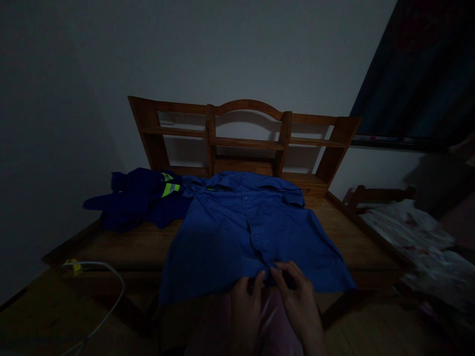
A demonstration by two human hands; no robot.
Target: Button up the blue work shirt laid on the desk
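Observation:
A blue button-up shirt [218,237] lies spread front side up on the wooden desk, its hem hanging over the front edge. A line of buttons runs down the middle of its front. At the bottom of that button strip, my right hand [297,291] pinches the cloth between thumb and fingers. Close beside it on the left, my left hand [247,299] has its thumb and fingertips closed on the hem. Dim light hides the exact fingertip contact.
Darker blue clothing [137,202] with yellow-green reflective strips lies heaped at the desk's left. Behind stands a wooden shelf rack [248,143] against the wall. A white cable [117,277] loops off the front left. At right, a chair back [386,194] and pale plastic sheeting [415,232] show.

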